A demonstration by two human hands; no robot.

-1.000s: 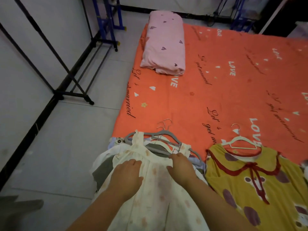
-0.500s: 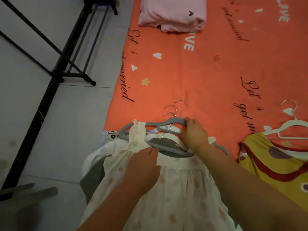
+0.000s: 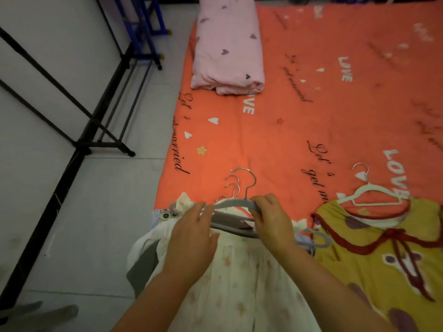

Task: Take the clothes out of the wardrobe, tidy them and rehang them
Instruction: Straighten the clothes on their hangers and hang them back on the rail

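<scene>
A cream dress (image 3: pixel 242 279) with faint orange marks lies on top of a pile of clothes at the near edge of the orange bedspread (image 3: pixel 287 135). Its grey hanger (image 3: pixel 230 202) sits at the neckline, with several metal hooks (image 3: pixel 236 185) fanned above it. My right hand (image 3: pixel 271 219) grips the hanger's right shoulder. My left hand (image 3: pixel 191 238) lies on the dress with its fingertips touching the hanger's left side. To the right lies a yellow dress (image 3: pixel 383 255) with a red collar on a white hanger (image 3: pixel 374 195).
A folded pink blanket (image 3: pixel 227 46) lies at the far side of the bedspread. A black clothes rack (image 3: pixel 79 111) stands on the grey tiled floor at left, with a blue frame (image 3: pixel 148 27) behind it. Grey and white garments (image 3: pixel 143 257) stick out from under the pile.
The camera has tilted up. My left hand has slid from the dress's chest up to the hanger's left side. My right hand keeps hold of the hanger near its neck.
</scene>
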